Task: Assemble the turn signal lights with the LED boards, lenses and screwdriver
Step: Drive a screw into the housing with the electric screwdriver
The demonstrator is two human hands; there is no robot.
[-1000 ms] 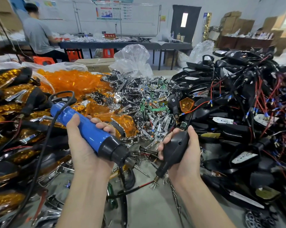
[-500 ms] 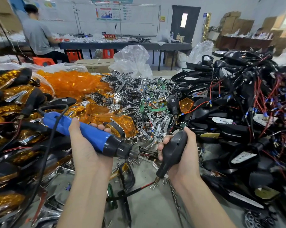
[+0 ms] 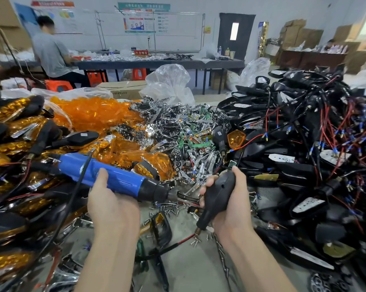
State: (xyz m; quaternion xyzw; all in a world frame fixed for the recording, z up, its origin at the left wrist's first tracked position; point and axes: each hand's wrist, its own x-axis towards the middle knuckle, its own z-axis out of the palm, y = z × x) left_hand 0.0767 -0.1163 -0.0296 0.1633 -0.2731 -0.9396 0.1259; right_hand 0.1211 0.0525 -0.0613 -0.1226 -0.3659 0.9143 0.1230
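Observation:
My left hand (image 3: 112, 205) grips a blue electric screwdriver (image 3: 114, 178) with a black nose, lying almost level, its bit pointing right toward the turn signal. My right hand (image 3: 230, 209) holds a black turn signal housing (image 3: 218, 194) by its body, stalk pointing down, a red wire (image 3: 178, 243) trailing from the stalk. The bit tip sits at the housing's left edge. Loose screws (image 3: 167, 209) lie on the table below the bit.
Orange lenses (image 3: 93, 112) are heaped at back left, chrome reflectors and LED boards (image 3: 178, 133) in the middle, black housings with wires (image 3: 304, 144) on the right, finished lights (image 3: 9, 144) on the left. The screwdriver's cable (image 3: 70, 207) hangs down. A person sits at a far table (image 3: 135, 64).
The screwdriver has dropped from a steep tilt to nearly level, and its bit has moved right up to the housing. My right hand has barely moved.

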